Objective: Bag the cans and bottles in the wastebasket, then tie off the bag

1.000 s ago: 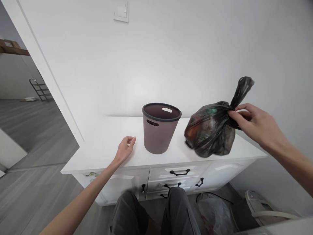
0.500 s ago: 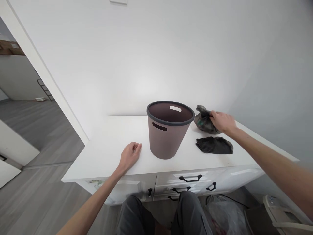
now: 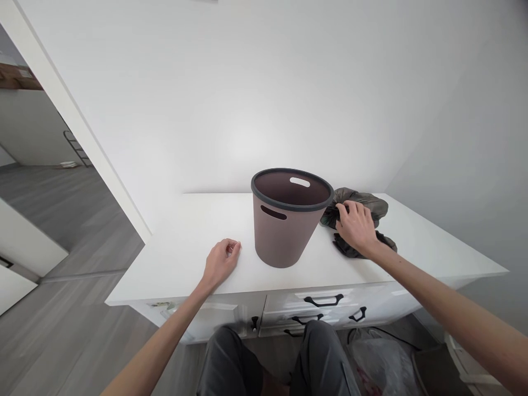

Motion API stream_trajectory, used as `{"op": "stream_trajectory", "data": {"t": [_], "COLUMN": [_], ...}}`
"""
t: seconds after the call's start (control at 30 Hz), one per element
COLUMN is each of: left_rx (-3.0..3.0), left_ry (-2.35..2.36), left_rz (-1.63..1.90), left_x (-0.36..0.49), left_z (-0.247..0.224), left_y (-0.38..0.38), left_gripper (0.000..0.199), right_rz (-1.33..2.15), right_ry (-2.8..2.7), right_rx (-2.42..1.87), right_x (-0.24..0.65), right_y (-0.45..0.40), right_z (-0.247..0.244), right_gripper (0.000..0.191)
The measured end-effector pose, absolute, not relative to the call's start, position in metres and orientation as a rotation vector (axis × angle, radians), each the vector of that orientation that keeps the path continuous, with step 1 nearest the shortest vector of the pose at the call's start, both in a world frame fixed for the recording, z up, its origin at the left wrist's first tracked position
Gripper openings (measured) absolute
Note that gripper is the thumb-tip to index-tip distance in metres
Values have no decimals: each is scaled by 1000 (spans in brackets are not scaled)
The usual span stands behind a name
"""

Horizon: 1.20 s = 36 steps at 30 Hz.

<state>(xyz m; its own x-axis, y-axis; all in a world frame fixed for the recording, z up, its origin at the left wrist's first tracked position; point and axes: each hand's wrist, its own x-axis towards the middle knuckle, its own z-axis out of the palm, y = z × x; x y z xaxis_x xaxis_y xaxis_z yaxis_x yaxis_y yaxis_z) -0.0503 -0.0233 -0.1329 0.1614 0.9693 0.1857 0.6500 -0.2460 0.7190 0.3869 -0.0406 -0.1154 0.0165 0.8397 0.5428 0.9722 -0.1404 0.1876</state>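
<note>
A mauve trash can (image 3: 275, 242) with a dark rim and slotted handholds stands upright on the white cabinet top (image 3: 198, 214). To its left my left hand (image 3: 223, 263) rests on the surface, fingers curled together with nothing visible in them. My right hand (image 3: 357, 224) is beyond the can's right side, its fingers closed on the gathered part of a filled black trash bag (image 3: 369, 203). The palm partly hides that bag. Beneath the wrist lies a second, flat black plastic bag (image 3: 347, 247), partly covered by my hand.
A white wall (image 3: 247, 99) rises behind the cabinet. Drawers with black handles (image 3: 324, 301) face my knees. On the floor at the lower right are a clear plastic bag (image 3: 379, 357) and a dark bin (image 3: 437, 371). A doorway opens at the left.
My right hand has moved left and toward me, turning the filled bag so its gathered end points at the can and its body lies to the right. The left hand stays put.
</note>
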Motion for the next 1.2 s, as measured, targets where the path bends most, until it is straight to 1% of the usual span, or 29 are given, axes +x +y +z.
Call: {"op": "stream_trajectory", "data": {"t": [0.07, 0.17, 0.27, 0.37, 0.47, 0.7, 0.9, 1.2], "left_rx": [1971, 1989, 2006, 2014, 2009, 2001, 2024, 2039], "left_ry": [1534, 1538, 1538, 1532, 1533, 1511, 1518, 1518], "left_rz": [881, 879, 872, 871, 871, 867, 857, 833], "left_x": [-50, -50, -51, -51, -52, -52, -54, -55], "left_z": [-134, -134, -135, -136, -136, -132, -131, -135], "left_y": [-23, -23, -23, -22, -22, -25, -25, -20], "left_gripper": [35, 34, 33, 32, 32, 33, 32, 36], "right_rz": [-790, -625, -404, -211, -118, -139, -154, -171], "right_ry": [-1931, -2053, -2025, -1944, -1937, -1974, -1980, -1972], "right_rx": [-1862, -1651, -1614, -1680, -1777, -1881, -1905, -1889], "right_x": [378, 357, 335, 319, 312, 301, 295, 297], "right_y": [-53, -73, -86, -89, -88, -93, -96, -94], "right_z": [-133, -169, -204, -225, -227, -212, -208, -211], "right_gripper": [49, 53, 54, 59, 64, 65, 64, 62]}}
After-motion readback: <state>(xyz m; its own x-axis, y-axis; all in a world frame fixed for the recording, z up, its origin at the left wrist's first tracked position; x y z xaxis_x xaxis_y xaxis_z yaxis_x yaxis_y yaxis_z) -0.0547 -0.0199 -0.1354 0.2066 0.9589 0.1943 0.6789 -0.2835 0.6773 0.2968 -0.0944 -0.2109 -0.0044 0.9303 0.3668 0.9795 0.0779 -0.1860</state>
